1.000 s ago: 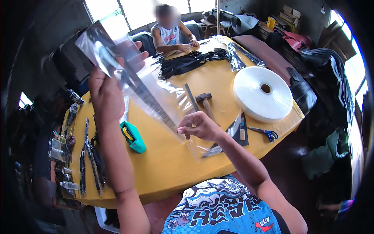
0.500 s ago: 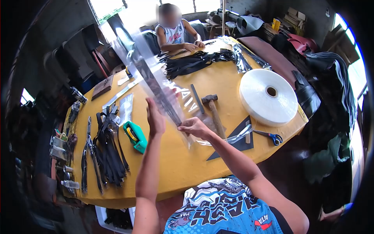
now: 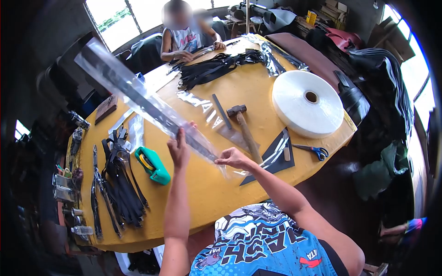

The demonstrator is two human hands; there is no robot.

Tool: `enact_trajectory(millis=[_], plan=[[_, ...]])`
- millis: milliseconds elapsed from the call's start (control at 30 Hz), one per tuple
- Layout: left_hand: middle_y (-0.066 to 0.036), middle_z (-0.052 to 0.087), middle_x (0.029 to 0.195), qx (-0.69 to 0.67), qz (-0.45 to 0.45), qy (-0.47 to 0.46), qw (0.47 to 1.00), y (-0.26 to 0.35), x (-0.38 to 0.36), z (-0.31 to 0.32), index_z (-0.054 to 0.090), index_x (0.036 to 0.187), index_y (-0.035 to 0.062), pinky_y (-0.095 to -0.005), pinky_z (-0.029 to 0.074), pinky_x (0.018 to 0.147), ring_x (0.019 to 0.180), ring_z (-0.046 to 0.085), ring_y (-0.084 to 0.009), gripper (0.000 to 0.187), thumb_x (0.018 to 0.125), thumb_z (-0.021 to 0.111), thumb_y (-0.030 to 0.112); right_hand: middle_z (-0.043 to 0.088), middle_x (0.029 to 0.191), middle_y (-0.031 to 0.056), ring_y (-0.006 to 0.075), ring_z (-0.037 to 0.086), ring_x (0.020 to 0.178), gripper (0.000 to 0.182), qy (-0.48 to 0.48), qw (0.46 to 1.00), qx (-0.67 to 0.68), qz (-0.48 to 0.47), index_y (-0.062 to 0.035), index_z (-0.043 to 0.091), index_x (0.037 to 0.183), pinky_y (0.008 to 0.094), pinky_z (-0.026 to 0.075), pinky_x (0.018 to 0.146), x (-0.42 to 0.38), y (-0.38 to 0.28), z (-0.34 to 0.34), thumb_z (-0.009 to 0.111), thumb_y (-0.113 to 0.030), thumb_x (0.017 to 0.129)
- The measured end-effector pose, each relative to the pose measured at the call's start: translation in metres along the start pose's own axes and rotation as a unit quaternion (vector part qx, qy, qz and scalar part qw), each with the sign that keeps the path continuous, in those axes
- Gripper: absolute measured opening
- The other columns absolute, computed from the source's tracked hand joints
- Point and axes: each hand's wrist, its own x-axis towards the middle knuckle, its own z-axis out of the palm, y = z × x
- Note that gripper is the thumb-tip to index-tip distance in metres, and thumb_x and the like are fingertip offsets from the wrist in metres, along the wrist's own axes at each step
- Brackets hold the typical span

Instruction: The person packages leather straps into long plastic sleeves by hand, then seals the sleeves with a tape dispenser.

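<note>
A long clear plastic sleeve (image 3: 103,64) with a black strap (image 3: 147,106) inside slants over the table from upper left to lower right. My left hand (image 3: 178,147) supports the sleeve from beneath along its lower half, thumb on the near side and fingertips showing beyond. At the lower end my right hand (image 3: 234,158) pinches the plastic and the strap's end between thumb and fingers. Below my left hand stands a green tape dispenser (image 3: 154,168). A hammer (image 3: 246,131) lies just past my right hand, near a black triangular piece (image 3: 264,168).
Yellow-covered table (image 3: 202,202) bears a large white plastic roll (image 3: 306,103), blue-handled scissors (image 3: 317,151) at the right edge and black straps (image 3: 124,184) at left. Across it, a person (image 3: 186,39) works beside a pile of black straps (image 3: 221,69).
The sleeve's upper end has swung left and down, so it slants more. My left hand has closed more around it. My right hand keeps its pinch. The whole view has shifted slightly.
</note>
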Motion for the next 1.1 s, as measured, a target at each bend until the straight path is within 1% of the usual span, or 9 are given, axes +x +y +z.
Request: enact_trajectory(millis=[333,467,533,600,633,667,767,900,1100], plan=[[-0.019,0.059,0.109,-0.121,0.012,0.062,0.991,0.129,0.051,-0.015,0.051,0.109,-0.0071,-0.0393,0.049,0.088,0.097,0.06,-0.0332,0.03,0.094,0.042,0.017,0.051,0.066,0.0014,0.0099,0.046,0.065,0.044,0.078,0.985,-0.016,-0.156,-0.0018,0.052,0.056,0.0268,0.037,0.058,-0.077,-0.055,-0.018,0.074,-0.036,0.073],[-0.019,0.058,0.11,-0.129,0.024,0.044,0.99,0.15,0.06,-0.025,0.051,0.11,-0.0079,-0.0397,0.048,0.09,0.101,0.058,-0.0334,0.03,0.095,0.04,0.016,0.048,0.059,-0.0012,0.0082,0.042,0.06,0.044,0.06,0.994,-0.017,-0.091,-0.0027,0.049,0.055,0.0262,0.035,0.054,-0.099,-0.065,-0.027,0.075,-0.033,0.073],[-0.019,0.057,0.111,-0.149,0.015,0.023,0.988,0.149,0.063,-0.027,0.05,0.111,-0.0077,-0.0397,0.047,0.091,0.103,0.056,-0.0336,0.03,0.095,0.039,0.016,0.053,0.067,-0.0004,0.0084,0.048,0.067,0.04,0.051,0.997,-0.028,-0.053,-0.0042,0.052,0.057,0.0254,0.038,0.06,-0.105,-0.068,-0.029,0.076,-0.033,0.072],[-0.019,0.056,0.112,-0.159,-0.012,0.036,0.987,0.139,0.066,-0.028,0.05,0.112,-0.0077,-0.0398,0.047,0.092,0.104,0.056,-0.0333,0.031,0.096,0.037,0.015,0.058,0.081,0.0013,0.0095,0.053,0.08,0.035,0.045,0.981,0.043,-0.184,-0.0051,0.057,0.065,0.0263,0.042,0.071,-0.114,-0.075,-0.028,0.077,-0.034,0.071],[-0.019,0.056,0.113,-0.159,-0.03,0.027,0.986,0.131,0.066,-0.03,0.049,0.112,-0.0078,-0.0399,0.047,0.092,0.104,0.056,-0.033,0.031,0.096,0.035,0.014,0.057,0.096,0.0039,0.0124,0.053,0.098,0.029,0.041,0.979,0.007,-0.198,-0.0041,0.059,0.089,0.0278,0.041,0.086,-0.119,-0.079,-0.031,0.075,-0.023,0.073],[-0.019,0.056,0.113,-0.159,-0.049,0.018,0.986,0.123,0.066,-0.031,0.049,0.112,-0.0078,-0.04,0.047,0.092,0.104,0.056,-0.0327,0.031,0.096,0.034,0.014,0.057,0.096,0.0039,0.0124,0.053,0.098,0.029,0.045,0.98,0.009,-0.196,-0.0041,0.059,0.089,0.0278,0.041,0.086,-0.123,-0.083,-0.028,0.075,-0.023,0.073],[-0.019,0.055,0.113,-0.174,-0.089,0.021,0.98,0.097,0.063,-0.025,0.048,0.111,-0.007,-0.0406,0.046,0.093,0.104,0.056,-0.0327,0.029,0.096,0.033,0.013,0.059,0.088,0.0048,0.0096,0.057,0.085,0.061,0.099,0.971,0.132,-0.172,-0.0005,0.046,0.121,0.0234,0.045,0.075,-0.13,-0.095,-0.017,0.075,-0.024,0.073],[-0.019,0.054,0.115,-0.192,-0.135,0.019,0.972,0.065,0.059,-0.023,0.045,0.113,-0.0064,-0.0411,0.044,0.095,0.105,0.055,-0.0324,0.029,0.097,0.032,0.014,0.059,0.064,0.0002,0.0047,0.053,0.058,0.058,0.172,0.966,0.145,-0.128,0.0014,0.052,0.114,0.0197,0.039,0.051,-0.13,-0.092,-0.004,0.074,-0.033,0.073],[-0.023,0.051,0.117,-0.231,-0.203,0.06,0.95,0.014,0.052,-0.02,0.042,0.115,-0.0111,-0.0437,0.041,0.098,0.107,0.052,-0.0362,0.032,0.096,0.026,0.01,0.06,0.061,0.0011,0.004,0.051,0.056,0.03,0.184,0.953,0.228,-0.076,-0.0019,0.061,0.089,0.0192,0.036,0.049,-0.147,-0.07,-0.005,0.073,-0.025,0.075]])
